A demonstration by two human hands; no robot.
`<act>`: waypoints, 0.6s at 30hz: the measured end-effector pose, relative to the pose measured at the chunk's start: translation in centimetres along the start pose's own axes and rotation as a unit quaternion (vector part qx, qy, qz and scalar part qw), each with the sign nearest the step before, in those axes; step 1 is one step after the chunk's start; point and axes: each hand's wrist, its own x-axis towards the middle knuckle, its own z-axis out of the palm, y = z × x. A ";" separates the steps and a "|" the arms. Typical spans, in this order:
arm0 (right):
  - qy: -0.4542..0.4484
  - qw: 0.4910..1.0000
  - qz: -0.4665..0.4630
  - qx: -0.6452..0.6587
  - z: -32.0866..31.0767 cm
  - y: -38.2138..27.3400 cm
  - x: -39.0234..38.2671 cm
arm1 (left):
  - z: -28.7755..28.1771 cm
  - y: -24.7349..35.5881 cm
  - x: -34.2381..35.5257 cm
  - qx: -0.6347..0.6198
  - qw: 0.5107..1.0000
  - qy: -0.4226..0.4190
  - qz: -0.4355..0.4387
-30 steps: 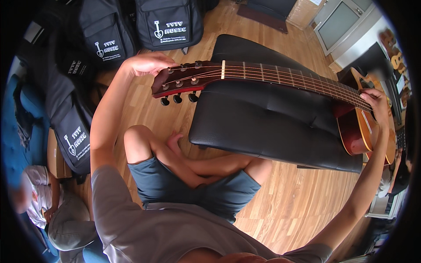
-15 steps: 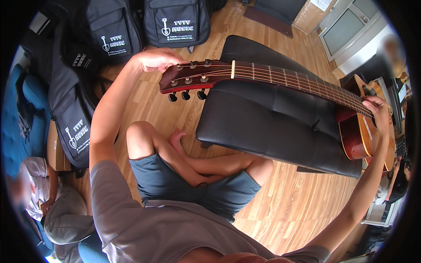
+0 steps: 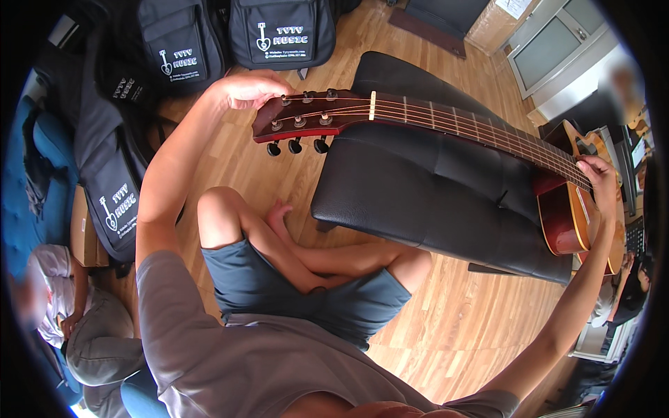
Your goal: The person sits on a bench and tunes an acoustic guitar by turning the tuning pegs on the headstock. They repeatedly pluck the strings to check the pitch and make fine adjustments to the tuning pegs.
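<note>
An acoustic guitar (image 3: pixel 557 221) with a dark red side lies across a black padded bench (image 3: pixel 411 181), its neck pointing left. My left hand (image 3: pixel 254 90) is closed at the far corner of the headstock (image 3: pixel 310 111). Its fingertips are partly hidden behind the wood, and the far-side tuning pegs do not show. Several black tuning pegs (image 3: pixel 295 146) stick out on the near side. At the right, my right hand (image 3: pixel 598 174) has its fingers curled and its thumb at the strings (image 3: pixel 488 130), where the neck meets the body.
Black guitar bags (image 3: pixel 185 42) stand at the back left. A person in grey trousers (image 3: pixel 104 341) sits beside a blue sofa (image 3: pixel 17 209). Another guitar (image 3: pixel 584 139) and a desk with a keyboard (image 3: pixel 635 237) are at the right. My crossed legs (image 3: pixel 279 258) rest on the wooden floor.
My left wrist and the headstock sit slightly higher in the picture, and the view has shifted a little. Both hands stay at the same places on the guitar.
</note>
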 end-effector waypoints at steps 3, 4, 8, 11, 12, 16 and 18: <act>-0.003 1.000 0.012 0.018 -0.6 1.0 0.0 | 1.4 0.8 -0.3 -0.024 1.000 0.008 0.012; 0.000 1.000 0.008 0.023 -0.7 1.2 0.1 | 1.3 0.6 -0.2 -0.032 0.999 0.006 0.014; 0.002 0.999 0.011 0.037 -0.8 2.0 -0.1 | 1.8 -0.8 0.1 -0.090 0.994 0.016 0.064; 0.004 1.000 0.014 0.013 -0.8 1.5 -0.1 | 1.5 -2.5 0.4 -0.161 0.981 -0.009 0.110; 0.002 1.000 0.014 0.000 -1.0 1.4 0.1 | 1.0 -3.5 0.8 -0.187 0.974 -0.025 0.123; -0.002 0.999 0.031 -0.021 -0.8 0.4 0.0 | 1.2 -7.7 3.3 -0.354 0.910 -0.111 0.186; -0.010 0.999 0.039 -0.011 -0.6 -0.5 0.0 | 2.1 -10.0 4.8 -0.399 0.879 -0.102 0.240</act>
